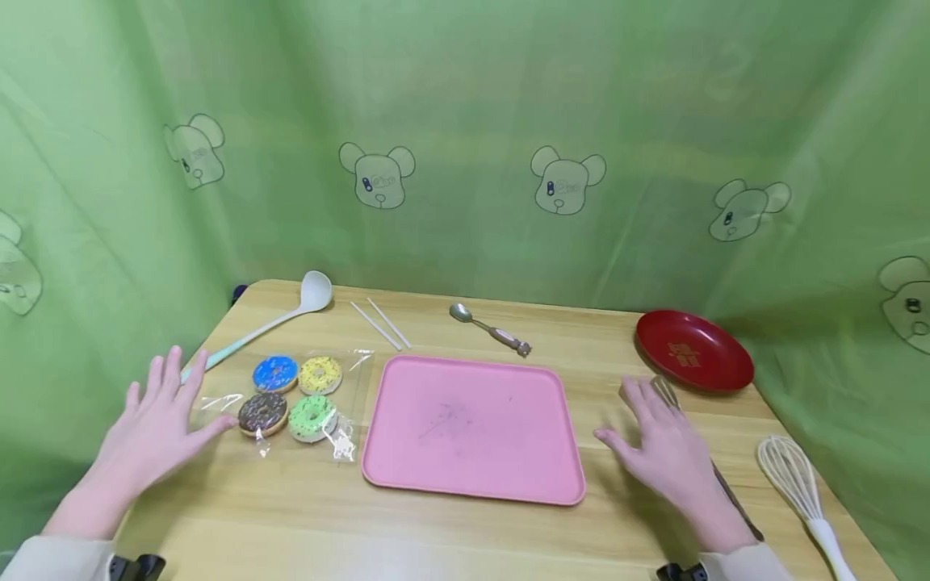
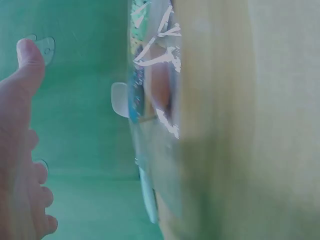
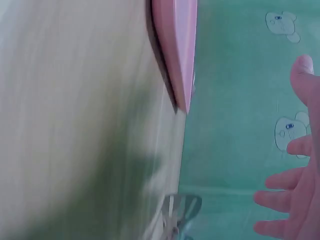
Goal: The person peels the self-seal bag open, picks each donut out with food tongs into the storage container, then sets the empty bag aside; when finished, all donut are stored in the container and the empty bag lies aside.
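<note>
My left hand (image 1: 156,432) hovers palm down with fingers spread, holding nothing, at the left of the table. Beside it lies a clear bag of toy donuts: blue (image 1: 275,374), yellow (image 1: 320,375), chocolate (image 1: 263,414) and green (image 1: 312,417). A ladle (image 1: 316,290) with a pale green handle lies behind that hand. On the right, my right hand (image 1: 664,448) is held above the table, fingers apart and nothing in them. Under it a slotted metal utensil (image 1: 734,499) is partly hidden. Between the hands sits a pink tray (image 1: 472,428) with dark marks on its surface.
Two white sticks (image 1: 381,324) and a spoon (image 1: 490,329) with a decorated handle lie behind the tray. A red oval plate (image 1: 708,351) stands at the back right. Near the right edge is a whisk (image 1: 799,484). A green curtain (image 1: 472,97) surrounds the table.
</note>
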Demonstrator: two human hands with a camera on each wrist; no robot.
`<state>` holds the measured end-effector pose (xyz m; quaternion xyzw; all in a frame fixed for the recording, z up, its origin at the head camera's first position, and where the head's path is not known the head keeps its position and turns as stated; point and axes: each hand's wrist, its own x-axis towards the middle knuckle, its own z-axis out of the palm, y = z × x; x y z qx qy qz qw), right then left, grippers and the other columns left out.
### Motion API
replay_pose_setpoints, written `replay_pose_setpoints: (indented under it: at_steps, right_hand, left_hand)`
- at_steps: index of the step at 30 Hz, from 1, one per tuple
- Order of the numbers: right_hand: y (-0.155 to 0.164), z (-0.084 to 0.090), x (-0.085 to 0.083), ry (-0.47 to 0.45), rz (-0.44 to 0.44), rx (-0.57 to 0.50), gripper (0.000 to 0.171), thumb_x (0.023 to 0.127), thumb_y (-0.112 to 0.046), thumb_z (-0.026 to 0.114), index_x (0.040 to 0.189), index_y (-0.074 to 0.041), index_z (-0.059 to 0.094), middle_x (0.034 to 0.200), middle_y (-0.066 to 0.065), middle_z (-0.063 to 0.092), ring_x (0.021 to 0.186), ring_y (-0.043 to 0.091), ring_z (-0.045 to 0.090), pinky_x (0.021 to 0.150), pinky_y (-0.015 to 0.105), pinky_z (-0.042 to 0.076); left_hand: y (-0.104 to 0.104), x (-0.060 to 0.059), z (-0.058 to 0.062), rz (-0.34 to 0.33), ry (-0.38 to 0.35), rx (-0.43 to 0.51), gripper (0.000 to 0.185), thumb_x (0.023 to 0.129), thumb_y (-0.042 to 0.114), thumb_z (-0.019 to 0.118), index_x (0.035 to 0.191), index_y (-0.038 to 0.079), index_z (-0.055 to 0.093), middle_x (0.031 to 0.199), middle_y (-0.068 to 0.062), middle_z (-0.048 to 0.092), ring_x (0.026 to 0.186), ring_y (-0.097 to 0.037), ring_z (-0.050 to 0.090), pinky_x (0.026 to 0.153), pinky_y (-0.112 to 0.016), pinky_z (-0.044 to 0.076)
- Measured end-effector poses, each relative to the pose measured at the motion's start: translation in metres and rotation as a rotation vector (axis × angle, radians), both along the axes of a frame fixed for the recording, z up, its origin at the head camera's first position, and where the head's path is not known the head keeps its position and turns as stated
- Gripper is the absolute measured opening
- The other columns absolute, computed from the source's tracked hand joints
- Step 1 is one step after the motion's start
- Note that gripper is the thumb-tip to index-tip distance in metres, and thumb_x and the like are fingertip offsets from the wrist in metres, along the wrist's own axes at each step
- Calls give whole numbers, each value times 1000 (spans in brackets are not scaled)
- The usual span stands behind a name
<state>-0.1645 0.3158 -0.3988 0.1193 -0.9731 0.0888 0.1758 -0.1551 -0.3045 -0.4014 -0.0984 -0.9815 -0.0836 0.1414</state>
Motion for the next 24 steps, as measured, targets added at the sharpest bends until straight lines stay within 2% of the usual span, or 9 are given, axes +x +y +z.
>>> replay_pose_setpoints:
  at_steps: [7,10,13,19,24]
  right_hand:
    - [-25,-1,1,-115,11,-143,80,88,-52,56,147,-10,22,139,25,38,115,50,44,87,65,39]
    - [-37,0,2,-152,4,-191,76,89,-52,54,146,-10,27,134,25,45,112,48,48,85,63,41]
    - [-51,1,2,-185,26,-286,71,89,-51,54,144,-10,32,128,23,52,110,44,52,87,60,43]
    - [-83,1,0,-210,141,-499,61,89,-37,61,138,-7,41,122,18,58,106,33,57,87,49,48]
    - [-115,-1,-4,-319,213,-733,43,90,-20,62,128,-3,52,111,15,63,98,25,60,86,40,49]
  left_hand:
    - [-6,-1,-18,-65,-124,193,92,92,43,53,145,4,-12,146,-19,-23,131,-40,-24,101,-57,-18]
    - [-7,-3,-26,-88,-151,236,94,92,40,55,144,4,-14,146,-20,-24,130,-39,-26,102,-52,-20]
    - [-9,-6,-32,-106,-171,255,95,91,40,56,144,3,-14,146,-21,-24,130,-37,-27,103,-52,-19]
    - [-9,-12,-41,-123,-275,309,96,91,41,55,143,-1,-13,145,-26,-22,129,-46,-24,102,-61,-12]
    - [-8,-11,-53,-115,-370,337,96,90,45,55,144,-5,-7,143,-36,-14,126,-56,-19,97,-69,-10]
